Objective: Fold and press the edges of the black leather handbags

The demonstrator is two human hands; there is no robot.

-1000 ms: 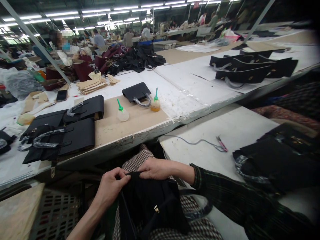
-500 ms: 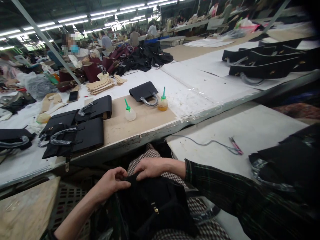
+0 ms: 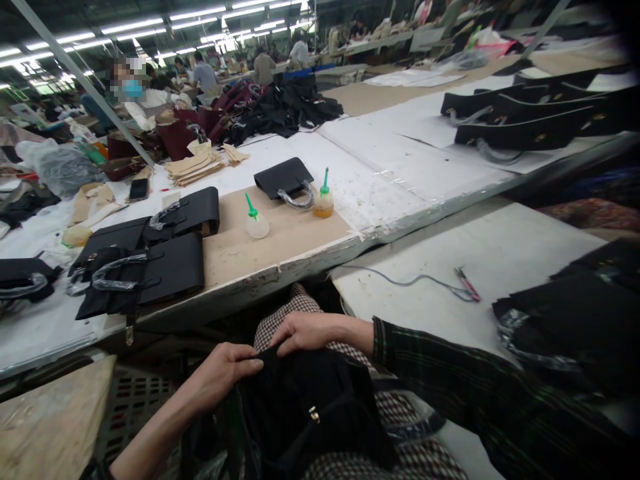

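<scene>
On my lap lies a black handbag (image 3: 300, 407) with a small gold-coloured clasp (image 3: 313, 415) and a plastic-wrapped handle (image 3: 415, 430) hanging off to the right. My left hand (image 3: 233, 363) pinches the bag's upper left edge between thumb and fingers. Close beside it, my right hand (image 3: 300, 333) grips the top edge, its thumb on the near face and its fingers behind. The fingertips behind the edge are hidden. Checked cloth (image 3: 285, 313) covers my legs under the bag.
Ahead is a long worktable (image 3: 280, 263) with black handbags (image 3: 175, 267), a clear bottle (image 3: 257, 225) and an amber-filled bottle (image 3: 324, 203), both green-tipped. To the right, a side table (image 3: 400, 300) bears pink-handled snips (image 3: 467, 285) and more black bags (image 3: 575, 327). A plastic crate (image 3: 133, 407) stands lower left.
My left hand's fingers have flattened and drawn together on the bag's edge. My right hand stays almost in place, and the view has shifted slightly.
</scene>
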